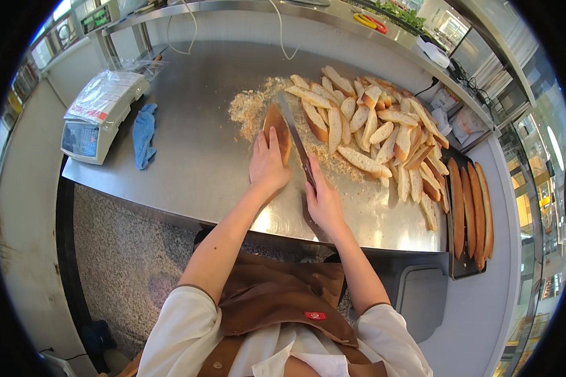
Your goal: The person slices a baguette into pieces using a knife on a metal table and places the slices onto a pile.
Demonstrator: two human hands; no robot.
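Observation:
My left hand (270, 162) presses down on a piece of baguette (274, 118) that lies on the steel table (193, 141). The fingers rest along its brown crust. In my right hand (324, 200) is a long bread knife (295, 132), gripped by its dark handle. Its blade points away from me, just right of the bread piece, and I cannot tell whether it touches the crust. A large heap of cut bread slices (372, 122) covers the table to the right. Bread crumbs (252, 108) are scattered around the piece and under the blade.
A black tray (463, 268) with several long baguettes (471, 212) stands at the right end. At the left are a plastic-covered scale (99, 118) and a blue cloth (145, 136). A shelf (236, 6) runs along the back, with a white cable (281, 33) hanging from it.

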